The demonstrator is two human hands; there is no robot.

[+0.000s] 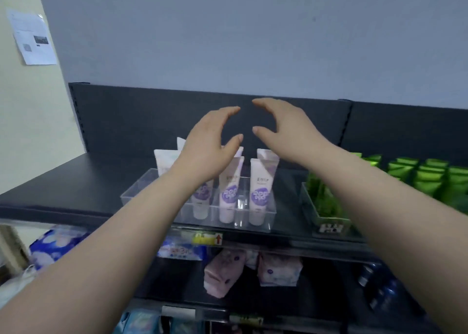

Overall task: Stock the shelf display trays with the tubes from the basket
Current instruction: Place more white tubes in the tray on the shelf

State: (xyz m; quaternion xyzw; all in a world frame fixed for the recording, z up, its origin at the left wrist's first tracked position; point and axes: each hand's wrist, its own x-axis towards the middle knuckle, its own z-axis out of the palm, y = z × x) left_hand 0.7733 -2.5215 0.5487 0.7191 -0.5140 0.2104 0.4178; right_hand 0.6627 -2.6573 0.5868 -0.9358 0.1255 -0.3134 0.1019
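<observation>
Bare forearms (121, 237) reach in; left hand (211, 143) and right hand (287, 128) hover empty, fingers (229, 112) spread and curved, above purple-labelled tubes (228, 194) standing cap-down in the clear tray (141, 185). They look light, squashy and likely slick, so grip mid-body.

The pale tubes (258, 189) are white to soft pink, each with a round purple patch lettered in white; their tray (138, 190) is clear and colourless; the green tubes (430, 179) are bright leaf green; the shelf (63, 189) is matt black, its back panel (152, 115) charcoal; the wall (228, 29) above is grey-blue; the side wall (25, 131) is cream, with a white paper sheet (33, 39) printed in grey; below sit blue packs (53, 245) blotched white, pink packs (225, 273) dotted purple, and a yellow price tag (206, 239) with a red arrow.
</observation>
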